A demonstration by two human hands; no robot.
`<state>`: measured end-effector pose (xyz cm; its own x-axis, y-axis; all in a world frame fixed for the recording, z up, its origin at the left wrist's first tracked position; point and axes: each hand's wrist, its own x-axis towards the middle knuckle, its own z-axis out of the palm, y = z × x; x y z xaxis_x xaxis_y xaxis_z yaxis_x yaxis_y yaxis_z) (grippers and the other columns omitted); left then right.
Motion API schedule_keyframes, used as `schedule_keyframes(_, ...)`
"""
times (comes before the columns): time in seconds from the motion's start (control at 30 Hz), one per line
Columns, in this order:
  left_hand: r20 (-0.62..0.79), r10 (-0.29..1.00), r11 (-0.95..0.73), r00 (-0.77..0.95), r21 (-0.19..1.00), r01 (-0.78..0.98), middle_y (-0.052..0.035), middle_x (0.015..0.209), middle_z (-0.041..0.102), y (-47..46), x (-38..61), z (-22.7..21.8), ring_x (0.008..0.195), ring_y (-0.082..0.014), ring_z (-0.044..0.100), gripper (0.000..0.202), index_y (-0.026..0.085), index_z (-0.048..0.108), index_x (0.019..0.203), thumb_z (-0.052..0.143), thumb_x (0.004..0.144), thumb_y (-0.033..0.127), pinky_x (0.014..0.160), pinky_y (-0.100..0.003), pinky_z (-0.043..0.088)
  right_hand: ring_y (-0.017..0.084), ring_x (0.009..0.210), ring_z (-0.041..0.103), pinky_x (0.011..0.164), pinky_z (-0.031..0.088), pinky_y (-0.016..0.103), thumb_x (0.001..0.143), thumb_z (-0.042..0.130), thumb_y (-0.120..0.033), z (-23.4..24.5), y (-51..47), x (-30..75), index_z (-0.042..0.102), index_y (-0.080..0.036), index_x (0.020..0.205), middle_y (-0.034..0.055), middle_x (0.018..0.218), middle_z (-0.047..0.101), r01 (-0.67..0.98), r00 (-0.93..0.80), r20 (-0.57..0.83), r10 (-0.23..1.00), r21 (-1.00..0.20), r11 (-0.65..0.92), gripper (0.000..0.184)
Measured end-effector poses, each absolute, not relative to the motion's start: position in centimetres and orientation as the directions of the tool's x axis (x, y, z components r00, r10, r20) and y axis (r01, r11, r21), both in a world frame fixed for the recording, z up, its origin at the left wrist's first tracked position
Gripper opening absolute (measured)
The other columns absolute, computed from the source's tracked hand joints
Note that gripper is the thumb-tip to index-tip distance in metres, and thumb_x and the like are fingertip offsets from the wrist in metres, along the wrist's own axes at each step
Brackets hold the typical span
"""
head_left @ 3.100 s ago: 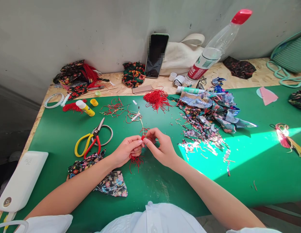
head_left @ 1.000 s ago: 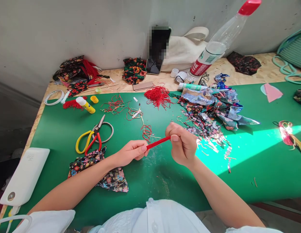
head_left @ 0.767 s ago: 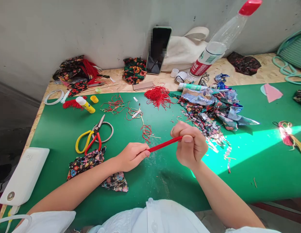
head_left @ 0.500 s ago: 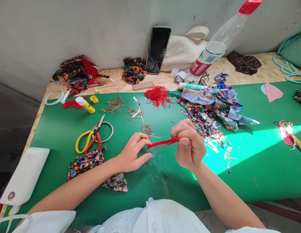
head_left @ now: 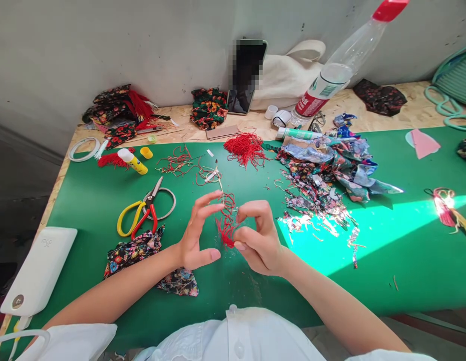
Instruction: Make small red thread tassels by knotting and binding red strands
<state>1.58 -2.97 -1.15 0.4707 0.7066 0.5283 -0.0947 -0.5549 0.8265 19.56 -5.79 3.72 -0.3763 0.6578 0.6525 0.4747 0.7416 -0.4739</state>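
My right hand (head_left: 258, 236) pinches one end of a red thread tassel (head_left: 226, 232) between thumb and index finger. The tassel's loose strands fan up and to the left over the green mat (head_left: 203, 321). Just left of it, my left hand (head_left: 200, 233) is open, with thumb and fingers apart and nothing between them. Behind the hands lies a loose tangle of red cord (head_left: 228, 202). Scissors (head_left: 147, 213) with one yellow and one red handle rest to the left, and folded floral cloth (head_left: 135, 253) lies partly under my left forearm.
A pile of red threads (head_left: 245, 148) lies at the back. Floral fabric scraps (head_left: 326, 165) are heaped to the right, near a plastic bottle (head_left: 323, 85). A phone (head_left: 247, 75) leans on the wall. A glue stick (head_left: 133, 161) and a white power bank (head_left: 39, 271) are at left.
My right hand has moved left and drawn the red tassel back. The tassel, stretched between both hands before, is now out of my left hand, which has opened.
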Motion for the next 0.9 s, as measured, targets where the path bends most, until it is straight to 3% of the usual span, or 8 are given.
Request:
schedule_keyframes(0.13,0.520,0.645,-0.618,0.560,0.786,-0.018,-0.0095,0.126,0.055,-2.7,1.3,-0.8,0.125,-0.0336,0.038,0.045,0.025,0.064,0.103,0.045,0.082,0.060,0.105,-0.052,0.024,0.019,0.095,0.041,0.079,0.042,0.037,0.092,0.044,-0.020,3.5,-6.0,19.2,0.046,-0.018,0.074,0.0065,0.099,0.042,0.498,-0.417,0.661,0.624,-0.408,0.765,0.019)
schedule_keyframes(0.23,0.546,0.598,-0.600,0.586,0.790,-0.125,-0.0109,0.106,0.062,-2.6,1.5,-0.9,0.102,-0.0272,0.054,0.042,0.021,0.062,0.093,0.046,0.083,0.058,0.094,-0.045,0.036,0.019,0.095,0.040,0.079,0.043,0.035,0.090,0.049,-0.019,3.2,-5.8,19.0,0.046,-0.018,0.073,0.0064,0.099,0.043,0.527,-0.421,0.679,0.602,-0.357,0.771,0.017)
schedule_keyframes(0.33,0.528,0.585,-0.519,0.616,0.827,-0.217,-0.0111,0.090,0.062,-2.7,1.8,-1.2,0.083,-0.0215,0.057,0.040,0.017,0.058,0.090,0.048,0.084,0.055,0.079,-0.037,0.045,0.018,0.094,0.040,0.078,0.044,0.032,0.088,0.052,-0.017,2.8,-5.5,18.9,0.047,-0.018,0.072,0.0058,0.097,0.045,0.557,-0.441,0.683,0.582,-0.300,0.774,0.017)
schedule_keyframes(0.43,0.365,0.599,-0.338,0.713,0.922,-0.188,-0.0040,0.067,0.057,-3.0,1.9,-1.2,0.065,-0.0153,0.053,0.032,0.017,0.053,0.082,0.045,0.089,0.046,0.063,-0.028,0.043,0.018,0.094,0.040,0.080,0.045,0.032,0.088,0.051,-0.017,2.4,-5.2,19.0,0.048,-0.018,0.069,0.0057,0.096,0.048,0.581,-0.473,0.667,0.576,-0.256,0.773,0.019)
schedule_keyframes(0.53,0.225,0.623,-0.164,0.749,0.974,-0.156,0.0041,0.055,0.041,-3.2,1.8,-1.1,0.050,-0.0082,0.036,0.030,0.017,0.046,0.072,0.047,0.090,0.041,0.049,-0.023,0.031,0.018,0.094,0.041,0.081,0.045,0.032,0.088,0.050,-0.018,2.1,-5.0,19.1,0.050,-0.018,0.069,0.0063,0.094,0.050,0.610,-0.475,0.659,0.583,-0.231,0.758,0.019)
schedule_keyframes(0.77,-0.085,0.666,0.291,0.741,0.944,-0.153,0.0075,0.055,0.024,-3.1,2.2,-0.1,0.049,-0.0063,0.019,0.042,0.017,0.045,0.072,0.046,0.087,0.056,0.046,-0.023,0.018,0.019,0.089,0.043,0.076,0.043,0.032,0.085,0.051,-0.013,1.6,-4.5,19.0,0.051,-0.018,0.071,0.0081,0.089,0.053,0.671,-0.428,0.671,0.605,-0.213,0.710,0.015)
schedule_keyframes(0.9,-0.182,0.647,0.458,0.741,0.870,-0.185,0.0087,0.052,0.022,-3.0,2.3,0.2,0.044,-0.0047,0.018,0.040,0.017,0.045,0.069,0.052,0.085,0.053,0.044,-0.023,0.015,0.018,0.083,0.044,0.074,0.044,0.032,0.085,0.048,-0.012,1.4,-4.3,18.9,0.050,-0.019,0.073,0.0075,0.083,0.056,0.650,-0.421,0.683,0.597,-0.233,0.724,0.014)
